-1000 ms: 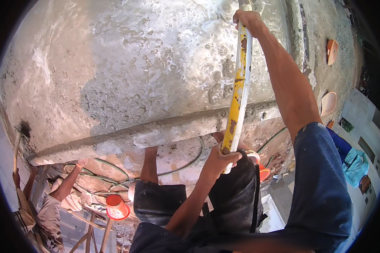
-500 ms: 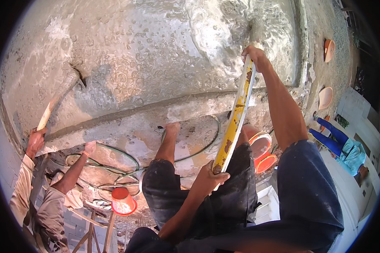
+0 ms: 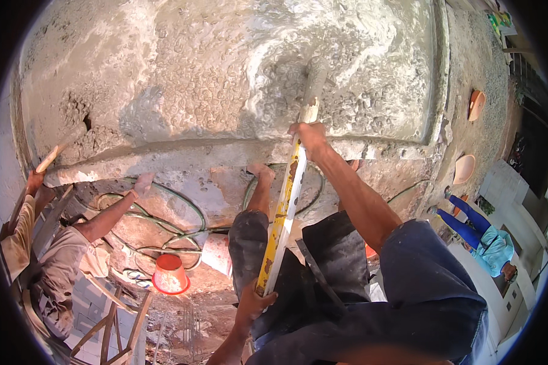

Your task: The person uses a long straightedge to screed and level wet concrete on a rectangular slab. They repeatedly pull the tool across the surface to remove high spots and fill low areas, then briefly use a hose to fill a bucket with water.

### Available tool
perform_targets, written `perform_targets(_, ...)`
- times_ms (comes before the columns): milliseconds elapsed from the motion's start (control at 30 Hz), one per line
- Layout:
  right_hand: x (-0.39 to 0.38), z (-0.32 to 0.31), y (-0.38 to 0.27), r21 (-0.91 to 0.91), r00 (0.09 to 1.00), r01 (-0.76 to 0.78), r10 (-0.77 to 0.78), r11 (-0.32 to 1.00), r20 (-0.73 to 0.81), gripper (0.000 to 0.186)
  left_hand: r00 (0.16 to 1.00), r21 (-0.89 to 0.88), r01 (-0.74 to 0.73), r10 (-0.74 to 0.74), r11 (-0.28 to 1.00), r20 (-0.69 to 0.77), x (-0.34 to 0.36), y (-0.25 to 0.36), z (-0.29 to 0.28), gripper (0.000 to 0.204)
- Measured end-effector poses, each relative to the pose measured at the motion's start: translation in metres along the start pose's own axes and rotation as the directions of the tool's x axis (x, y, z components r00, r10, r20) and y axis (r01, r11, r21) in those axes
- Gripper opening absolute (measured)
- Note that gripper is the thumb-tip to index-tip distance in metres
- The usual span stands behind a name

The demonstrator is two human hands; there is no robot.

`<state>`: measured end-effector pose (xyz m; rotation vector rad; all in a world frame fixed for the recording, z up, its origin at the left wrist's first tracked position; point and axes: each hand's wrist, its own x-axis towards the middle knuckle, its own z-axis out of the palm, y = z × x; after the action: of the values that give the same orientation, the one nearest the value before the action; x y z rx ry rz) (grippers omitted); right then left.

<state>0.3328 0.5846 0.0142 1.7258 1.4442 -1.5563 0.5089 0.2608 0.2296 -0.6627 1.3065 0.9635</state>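
Observation:
A long pole (image 3: 284, 213) with peeling yellow and white paint runs from my lap toward wet grey cement (image 3: 195, 73), its far part smeared grey and resting in the cement. My right hand (image 3: 308, 137) is closed round it near the raised concrete edge (image 3: 219, 151). Lower down, my left hand (image 3: 254, 304) is wrapped round the pole's near end, beside my dark shorts.
A co-worker's hand (image 3: 35, 181) grips a wooden-handled tool (image 3: 58, 150) at left. Green hoses (image 3: 164, 228) coil beside an orange bucket (image 3: 169, 275) below the ledge, near wooden frames (image 3: 107, 322). Shallow pans (image 3: 464, 168) lie at right, near a person in turquoise (image 3: 493, 246).
Both my hands and the pole have moved down and leftward, toward my body; my right hand is now near the ledge. The co-worker's tool at left has also shifted.

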Motion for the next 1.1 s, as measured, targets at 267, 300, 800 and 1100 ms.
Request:
perform_targets(267,-0.037,-0.053,-0.110,0.216,0.909,0.163,-0.232,0.963,0.348,0.017,0.897,0.245,-0.313,0.370,0.918,-0.241,0.053,0.041,0.104,0.039)
perform_targets(300,-0.027,-0.076,-0.128,0.203,0.908,0.232,-0.286,0.951,0.305,0.019,0.880,0.178,-0.404,0.435,0.897,-0.191,0.088,0.051,0.118,0.040)
perform_targets(800,0.367,-0.530,-0.194,-0.500,0.804,0.392,-0.551,0.772,-0.221,0.021,0.853,-0.195,-0.231,0.294,0.953,0.432,0.374,0.179,0.504,0.027)
perform_targets(1100,0.387,-0.517,-0.231,-0.649,0.596,0.691,-0.760,0.319,0.260,0.011,0.558,-0.566,0.285,0.346,0.773,0.754,0.325,0.249,0.520,0.030)
